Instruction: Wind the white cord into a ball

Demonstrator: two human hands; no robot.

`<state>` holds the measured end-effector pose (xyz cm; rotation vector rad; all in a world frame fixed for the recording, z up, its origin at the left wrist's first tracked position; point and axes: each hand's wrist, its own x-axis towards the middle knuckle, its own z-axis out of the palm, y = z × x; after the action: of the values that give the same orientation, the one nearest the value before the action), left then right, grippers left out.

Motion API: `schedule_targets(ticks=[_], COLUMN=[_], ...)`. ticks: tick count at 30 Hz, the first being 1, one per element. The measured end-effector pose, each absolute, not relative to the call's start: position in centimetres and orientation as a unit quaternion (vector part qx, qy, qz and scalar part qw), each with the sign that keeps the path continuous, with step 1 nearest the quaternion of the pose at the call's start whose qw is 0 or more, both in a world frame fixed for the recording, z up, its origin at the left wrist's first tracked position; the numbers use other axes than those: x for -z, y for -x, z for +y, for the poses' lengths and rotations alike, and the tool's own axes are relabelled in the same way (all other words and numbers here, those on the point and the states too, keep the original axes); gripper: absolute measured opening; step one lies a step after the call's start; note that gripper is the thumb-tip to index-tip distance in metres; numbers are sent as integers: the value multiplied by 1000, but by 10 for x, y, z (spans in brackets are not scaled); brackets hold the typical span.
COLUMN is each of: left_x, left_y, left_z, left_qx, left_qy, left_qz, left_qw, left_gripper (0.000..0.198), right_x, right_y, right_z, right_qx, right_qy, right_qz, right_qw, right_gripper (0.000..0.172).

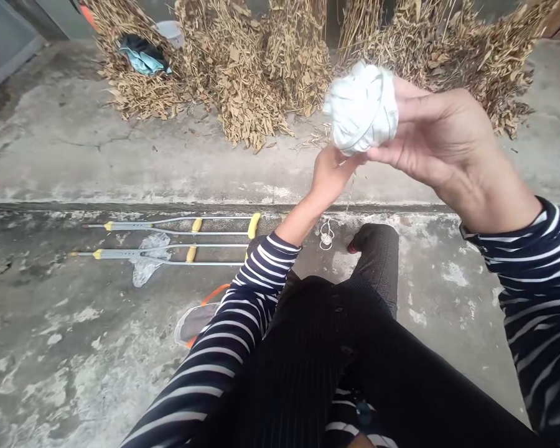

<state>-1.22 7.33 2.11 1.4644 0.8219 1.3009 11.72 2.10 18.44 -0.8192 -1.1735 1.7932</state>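
Observation:
A ball of white flat strip (pixel 364 111), wound in overlapping layers, is held up in front of me. My right hand (pixel 441 134) grips it from the right, with the thumb below and the fingers along its side. From below left, my left hand (pixel 332 174) closes on the underside of the ball; its fingertips are partly hidden behind it. A thin strand hangs beneath the ball near my left thumb. On the ground below lies a small loose bundle of white cord (pixel 326 236).
Dried plant bundles (pixel 256 68) lean along the far wall, with dark and blue cloth (pixel 144 56) on them. A low concrete step (pixel 168 168) runs across. At left lie crutches (pixel 130 225), a clear plastic bag (pixel 142 274) and a grey, orange-edged item (pixel 193 323).

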Motion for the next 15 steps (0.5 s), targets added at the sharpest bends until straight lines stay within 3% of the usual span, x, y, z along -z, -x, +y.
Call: schedule_targets(ticks=[7, 15], left_x=[-13, 87], left_y=[26, 67], left_z=[60, 35], left_qx=[-484, -315], left_qy=[-614, -587], left_qz=[344, 353], left_qw=[520, 657], left_gripper=[32, 46], right_x=[-189, -215], right_y=[-130, -158], right_z=[22, 21], right_qx=[-706, -592], right_qy=[351, 371], right_qz=[-476, -536], right_qw=[389, 474], right_gripper=[50, 39])
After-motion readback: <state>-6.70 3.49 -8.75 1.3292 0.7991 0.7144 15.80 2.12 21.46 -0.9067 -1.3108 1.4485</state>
